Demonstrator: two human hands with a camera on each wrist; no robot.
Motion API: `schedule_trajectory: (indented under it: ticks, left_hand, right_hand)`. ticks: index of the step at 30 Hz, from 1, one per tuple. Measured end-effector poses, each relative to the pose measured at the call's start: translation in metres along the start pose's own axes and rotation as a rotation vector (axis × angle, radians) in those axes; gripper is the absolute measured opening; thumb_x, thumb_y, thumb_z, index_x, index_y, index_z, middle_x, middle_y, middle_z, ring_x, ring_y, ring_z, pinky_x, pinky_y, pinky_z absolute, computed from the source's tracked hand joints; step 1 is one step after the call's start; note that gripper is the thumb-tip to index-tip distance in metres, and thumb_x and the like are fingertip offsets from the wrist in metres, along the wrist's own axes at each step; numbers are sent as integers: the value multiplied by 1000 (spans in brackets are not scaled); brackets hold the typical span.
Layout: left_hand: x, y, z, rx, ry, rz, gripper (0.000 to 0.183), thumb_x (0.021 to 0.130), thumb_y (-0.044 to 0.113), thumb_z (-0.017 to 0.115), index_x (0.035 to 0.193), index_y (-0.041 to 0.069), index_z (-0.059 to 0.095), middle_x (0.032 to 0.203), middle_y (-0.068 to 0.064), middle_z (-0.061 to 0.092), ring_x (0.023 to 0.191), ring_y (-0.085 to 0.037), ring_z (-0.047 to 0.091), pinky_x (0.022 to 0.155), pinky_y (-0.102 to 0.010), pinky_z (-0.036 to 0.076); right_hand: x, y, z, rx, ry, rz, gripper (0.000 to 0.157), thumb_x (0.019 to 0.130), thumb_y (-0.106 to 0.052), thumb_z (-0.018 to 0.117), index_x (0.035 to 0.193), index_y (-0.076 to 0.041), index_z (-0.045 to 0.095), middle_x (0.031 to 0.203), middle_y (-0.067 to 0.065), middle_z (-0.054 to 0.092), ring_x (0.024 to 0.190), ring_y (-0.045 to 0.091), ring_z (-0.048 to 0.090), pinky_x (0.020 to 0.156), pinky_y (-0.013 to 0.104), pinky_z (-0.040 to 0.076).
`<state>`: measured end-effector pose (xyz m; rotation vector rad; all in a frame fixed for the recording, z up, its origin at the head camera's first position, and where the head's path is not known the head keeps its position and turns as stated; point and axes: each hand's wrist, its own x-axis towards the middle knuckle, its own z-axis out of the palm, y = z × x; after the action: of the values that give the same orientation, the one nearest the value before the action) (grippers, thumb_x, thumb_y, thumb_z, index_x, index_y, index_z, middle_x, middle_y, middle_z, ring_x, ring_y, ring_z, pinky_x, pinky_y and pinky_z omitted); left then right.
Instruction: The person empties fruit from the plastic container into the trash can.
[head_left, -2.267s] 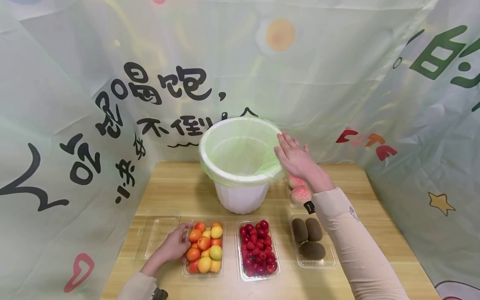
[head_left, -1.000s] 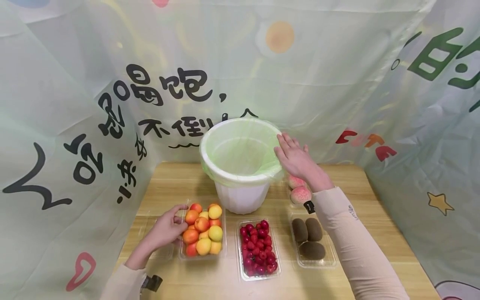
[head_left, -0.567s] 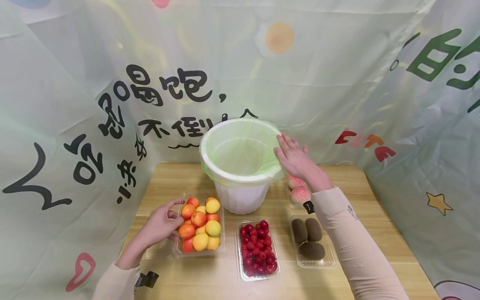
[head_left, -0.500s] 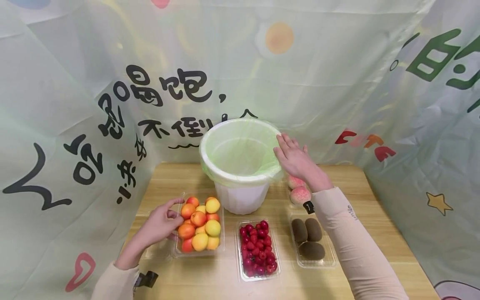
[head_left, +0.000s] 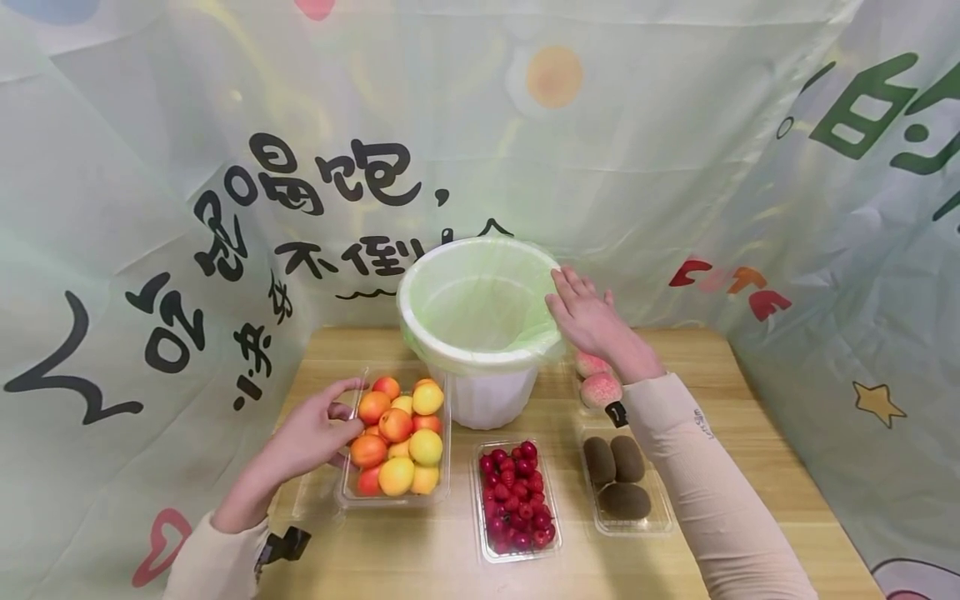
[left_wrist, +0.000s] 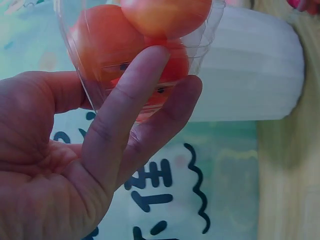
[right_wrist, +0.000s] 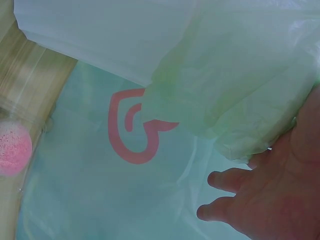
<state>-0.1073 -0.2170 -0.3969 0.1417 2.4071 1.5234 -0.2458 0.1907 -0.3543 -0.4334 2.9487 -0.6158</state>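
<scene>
In the head view my left hand (head_left: 311, 429) grips the left side of a clear plastic box (head_left: 446, 479) full of orange and yellow fruits (head_left: 395, 425) that look like small plums or apricots. The left wrist view has the fingers (left_wrist: 125, 105) under the box and the thumb at its side; the box is lifted off the table. Just behind it stands a white bucket (head_left: 483, 396) lined with a thin green plastic bag (head_left: 480, 308). My right hand (head_left: 588, 317) rests with straight fingers against the bucket's right rim, over the bag's edge.
A box of cherries and raspberries (head_left: 517, 500) sits at the front middle of the wooden table (head_left: 420, 558). Right of it is a box of kiwis (head_left: 618, 479). Pink peaches (head_left: 602, 389) lie behind, partly under my right forearm. Printed cloth (head_left: 645, 150) surrounds the table.
My left hand has taken the fruit box off the table and raised it, a little toward the bucket and tilted slightly. The right hand has stayed at the bucket's rim.
</scene>
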Motion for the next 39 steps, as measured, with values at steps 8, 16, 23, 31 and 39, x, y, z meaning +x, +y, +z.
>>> schedule_trajectory:
  ticks: [8,16,23,31,39]
  left_hand:
    - [-6,13,-3,-7,-10,31,68,94,1,63,157,1,39,92,-17,67,61,-28,72,55,-41,64]
    - [-9,20,-6,-9,-34,51,68,94,0,63,157,0,38,101,-22,70,69,-27,73,57,-44,65]
    - [-12,25,-9,-28,-64,70,68,95,0,63,158,-1,37,97,-21,68,70,-28,73,57,-43,65]
    - [-6,35,-17,-55,-59,97,70,96,-1,62,160,0,34,92,-20,65,71,-29,73,60,-44,65]
    - [-2,47,-23,-30,-80,114,70,96,0,63,160,1,35,100,-23,71,78,-29,74,61,-45,66]
  right_hand:
    - [1,0,0,2,-4,-4,73,112,-54,13,170,-11,4,179,15,-1,161,53,-1,123,79,-2]
    - [1,1,1,12,-1,-6,73,112,-54,13,170,-11,4,178,15,-2,161,52,-1,124,78,-3]
    - [0,1,2,11,1,-1,73,112,-54,13,170,-11,4,178,16,-1,161,52,-1,124,78,-2]
    - [0,1,2,14,0,3,72,112,-52,14,170,-11,5,178,16,-1,161,51,-1,124,77,-2]
    - [0,1,2,12,6,1,72,112,-52,13,170,-11,5,178,16,-1,162,51,-1,124,77,-2]
